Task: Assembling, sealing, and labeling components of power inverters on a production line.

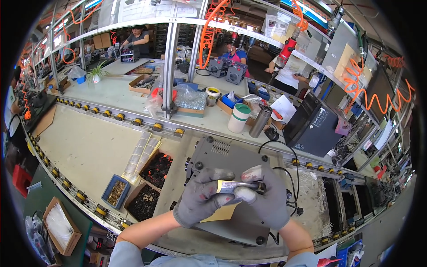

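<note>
Both my hands wear grey work gloves with worn, pale fingertips. Between them is a small silver bar-like piece [227, 186] with a yellow left end, whose kind I cannot make out. My left hand [198, 200] grips it from the left, and my right hand [269, 196] has its thumb and fingers closed at its darker right end. A yellow sheet [221, 213] shows just below my left fingers. Beneath lies a flat grey metal case [222, 164] with black round feet facing up and a slotted vent; my hands hide its middle.
Left of the case are a blue bin [106, 197] of brass-coloured parts, cardboard boxes of dark small parts [141, 205], and label sheets [138, 158]. A black cable [297, 178] runs along its right. Yellow-wheeled rollers [157, 127] edge the line. A red power screwdriver [285, 51] hangs above.
</note>
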The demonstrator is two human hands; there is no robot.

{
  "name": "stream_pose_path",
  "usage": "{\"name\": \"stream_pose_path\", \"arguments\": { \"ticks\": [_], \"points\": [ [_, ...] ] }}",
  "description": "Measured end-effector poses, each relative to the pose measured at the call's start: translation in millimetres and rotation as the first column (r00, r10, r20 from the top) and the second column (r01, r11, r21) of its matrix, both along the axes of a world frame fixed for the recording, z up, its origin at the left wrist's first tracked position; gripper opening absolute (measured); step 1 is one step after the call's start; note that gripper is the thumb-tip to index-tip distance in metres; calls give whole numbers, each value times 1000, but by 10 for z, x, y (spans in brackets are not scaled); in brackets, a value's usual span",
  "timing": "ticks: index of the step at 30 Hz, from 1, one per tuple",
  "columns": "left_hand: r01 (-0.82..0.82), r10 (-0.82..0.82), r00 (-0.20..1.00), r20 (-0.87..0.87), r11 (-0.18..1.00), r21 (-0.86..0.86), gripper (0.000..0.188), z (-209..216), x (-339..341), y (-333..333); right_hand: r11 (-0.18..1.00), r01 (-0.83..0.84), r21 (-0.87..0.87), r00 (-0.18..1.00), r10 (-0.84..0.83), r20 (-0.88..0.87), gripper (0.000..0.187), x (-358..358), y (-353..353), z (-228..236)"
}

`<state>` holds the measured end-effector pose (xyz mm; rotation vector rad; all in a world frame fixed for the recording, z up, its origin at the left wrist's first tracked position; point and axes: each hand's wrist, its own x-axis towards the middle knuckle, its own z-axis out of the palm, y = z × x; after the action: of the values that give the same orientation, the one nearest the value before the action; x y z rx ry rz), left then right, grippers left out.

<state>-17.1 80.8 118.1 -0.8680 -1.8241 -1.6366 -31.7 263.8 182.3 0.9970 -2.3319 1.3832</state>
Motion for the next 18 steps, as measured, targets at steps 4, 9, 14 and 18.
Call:
{"name": "stream_pose_path", "arguments": {
  "ticks": [4, 9, 14, 18],
  "points": [
    [-43, 43, 999, -10, 998, -49, 31, 86, -8, -10, 997, -11, -79, 999, 8, -43, 25, -38, -40, -50],
    [1, 40, 969, 242, 986, -167, 31, 124, -30, 0, 981, 190, 40, 792, -130, -597, 25, -247, -25, -59],
    [-6, 26, 953, 301, 998, -70, 43, -37, -277, 22, 975, 208, 81, 724, -97, -683, 24, -508, -129, -110],
    [-48, 17, 930, 367, 996, 75, 50, -57, -588, 22, 936, 351, -6, 861, -326, -390, 35, -692, -128, -285]
  ]
}}
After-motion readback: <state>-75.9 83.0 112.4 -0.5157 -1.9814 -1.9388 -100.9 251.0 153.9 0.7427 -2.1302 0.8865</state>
